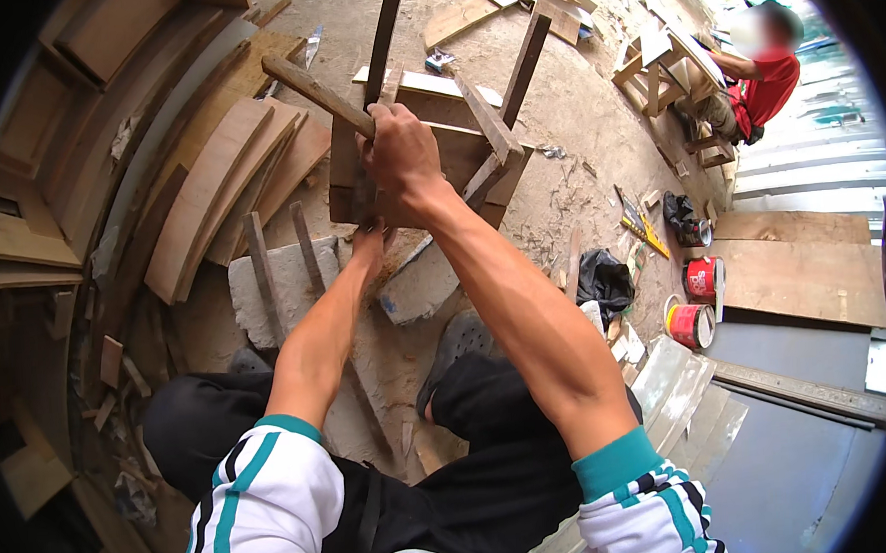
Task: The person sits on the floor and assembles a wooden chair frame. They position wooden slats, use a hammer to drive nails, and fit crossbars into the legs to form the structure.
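Note:
A small wooden frame (438, 104) like an upturned stool stands before me, its dark legs pointing up and away. My right hand (403, 156) is closed round a thick, blunt-ended wooden stick (315, 93) that slants to the upper left. Whether this stick is joined to the frame, I cannot tell. Below it, my left hand (371, 242) grips the near left edge of the frame, most of its fingers hidden by the wood. Under the frame's near side lie pale concrete blocks (418, 283).
Curved boards (213, 193) lean in stacks along the left. To the right lie a yellow-edged handsaw (643, 228), a black plastic bag (605, 280) and red cans (690, 324). A person in a red shirt (762, 90) sits by another wooden piece (667, 64) at the far right.

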Demonstrator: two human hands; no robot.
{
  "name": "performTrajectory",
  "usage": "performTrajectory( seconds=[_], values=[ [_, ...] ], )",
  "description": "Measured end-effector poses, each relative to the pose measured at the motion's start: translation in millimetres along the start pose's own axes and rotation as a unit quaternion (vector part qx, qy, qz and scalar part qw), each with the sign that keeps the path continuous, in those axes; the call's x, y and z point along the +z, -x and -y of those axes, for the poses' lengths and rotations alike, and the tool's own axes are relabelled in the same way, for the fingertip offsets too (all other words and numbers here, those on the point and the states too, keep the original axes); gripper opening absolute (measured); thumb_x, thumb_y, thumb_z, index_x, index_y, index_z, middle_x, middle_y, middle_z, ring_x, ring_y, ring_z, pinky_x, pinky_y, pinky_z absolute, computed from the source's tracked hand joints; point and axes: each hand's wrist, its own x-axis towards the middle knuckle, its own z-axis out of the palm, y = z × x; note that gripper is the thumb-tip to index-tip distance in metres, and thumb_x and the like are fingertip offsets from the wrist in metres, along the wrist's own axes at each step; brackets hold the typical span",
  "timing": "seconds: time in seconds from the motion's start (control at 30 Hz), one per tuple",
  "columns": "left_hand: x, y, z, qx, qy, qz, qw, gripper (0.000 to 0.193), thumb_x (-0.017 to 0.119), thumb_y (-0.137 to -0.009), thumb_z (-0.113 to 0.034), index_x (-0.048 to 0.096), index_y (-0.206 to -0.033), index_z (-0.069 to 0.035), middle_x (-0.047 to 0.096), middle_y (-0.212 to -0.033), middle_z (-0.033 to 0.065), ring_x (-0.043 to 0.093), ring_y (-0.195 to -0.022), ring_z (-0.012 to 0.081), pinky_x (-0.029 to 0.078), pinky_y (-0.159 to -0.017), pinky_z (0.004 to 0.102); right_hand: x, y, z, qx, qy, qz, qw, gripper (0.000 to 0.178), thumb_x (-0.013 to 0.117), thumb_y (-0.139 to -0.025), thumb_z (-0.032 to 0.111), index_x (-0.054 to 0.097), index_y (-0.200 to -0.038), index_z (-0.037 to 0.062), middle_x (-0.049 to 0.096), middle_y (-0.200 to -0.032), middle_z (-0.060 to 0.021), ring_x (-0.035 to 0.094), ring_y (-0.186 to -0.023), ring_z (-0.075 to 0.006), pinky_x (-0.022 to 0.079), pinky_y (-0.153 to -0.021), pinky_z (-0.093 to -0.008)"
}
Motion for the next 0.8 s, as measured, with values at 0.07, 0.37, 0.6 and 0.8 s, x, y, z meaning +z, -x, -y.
performTrajectory(
  seconds=[0.07,0.37,0.6,0.8],
  values=[
    [-2.0,-2.6,0.4,-0.015,-0.002,0.004,1.0,0.031,0.05,-0.101,-0.013,0.045,-0.129,-0.002,0.05,-0.126,0.0097,0.056,-0.114,0.0233,0.054,-0.098,0.0328,-1.5,-0.6,-1.7,-0.017,-0.009,0.0,1.0,0.037,0.073,-0.08,0.019,0.063,-0.11,0.0011,0.065,-0.1,-0.0224,0.066,-0.091,-0.0383,0.054,-0.08,-0.0452],
    [4.1,15.7,-8.6,-0.041,-0.12,-0.044,0.991,0.03,0.058,-0.096,-0.013,0.052,-0.121,0.002,0.059,-0.11,0.0079,0.062,-0.096,0.0205,0.057,-0.084,0.0299,-4.4,-0.5,-2.9,-0.056,0.026,0.041,0.997,0.032,0.07,-0.081,0.016,0.063,-0.108,0.0017,0.064,-0.099,-0.0258,0.066,-0.09,-0.0408,0.055,-0.079,-0.0463],
    [-25.1,83.2,-42.7,0.202,-0.588,-0.071,0.78,0.032,0.061,-0.09,-0.029,0.063,-0.113,-0.006,0.067,-0.102,0.0131,0.065,-0.091,0.0346,0.05,-0.082,0.042,-1.2,-5.6,-10.5,-0.136,0.033,0.015,0.99,0.02,0.061,-0.081,0.01,0.062,-0.098,-0.0012,0.063,-0.095,-0.0274,0.067,-0.084,-0.0425,0.056,-0.074,-0.0481],
    [-75.0,142.0,-74.9,0.42,-0.627,-0.187,0.628,0.03,0.066,-0.084,-0.027,0.063,-0.111,-0.013,0.063,-0.107,0.0074,0.057,-0.107,0.0286,0.042,-0.093,0.0436,8.7,23.3,-31.6,-0.126,0.056,0.058,0.989,0.018,0.058,-0.081,0.009,0.063,-0.098,0.0046,0.061,-0.092,-0.0256,0.066,-0.084,-0.043,0.056,-0.073,-0.0481]
  ],
)
